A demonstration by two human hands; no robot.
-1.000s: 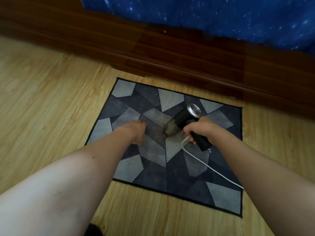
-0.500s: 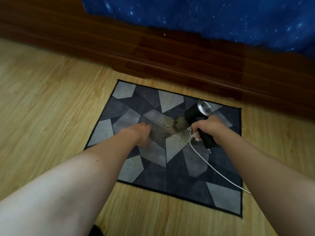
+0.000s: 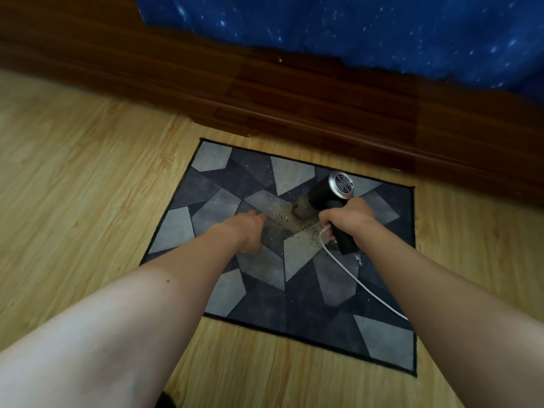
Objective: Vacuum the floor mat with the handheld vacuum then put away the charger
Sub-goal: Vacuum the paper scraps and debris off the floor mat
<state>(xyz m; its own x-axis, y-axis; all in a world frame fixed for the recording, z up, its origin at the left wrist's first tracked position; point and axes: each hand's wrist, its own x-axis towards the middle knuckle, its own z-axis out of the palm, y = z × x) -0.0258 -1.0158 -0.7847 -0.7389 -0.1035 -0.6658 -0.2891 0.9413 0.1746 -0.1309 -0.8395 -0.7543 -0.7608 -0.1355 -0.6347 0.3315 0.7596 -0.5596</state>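
A grey patchwork floor mat point(image 3: 265, 307) lies on the wooden floor. My right hand point(image 3: 347, 220) grips the handle of a black handheld vacuum point(image 3: 326, 192), whose nozzle points down at the mat's middle. A white charger cable point(image 3: 362, 287) runs from the handle across the mat toward the right. Small crumbs point(image 3: 282, 214) are scattered on the mat beside the nozzle. My left hand point(image 3: 250, 231) rests on the mat just left of the crumbs, its fingers curled under and hard to see.
A dark wooden bed frame point(image 3: 294, 107) runs along the far edge of the mat, with a blue starry bed cover point(image 3: 353, 28) above it. Light wood flooring point(image 3: 73, 201) surrounds the mat on the left and front.
The vacuum and my right hand have moved to the right and a little farther away, uncovering a patch of crumbs. My left hand stays on the mat.
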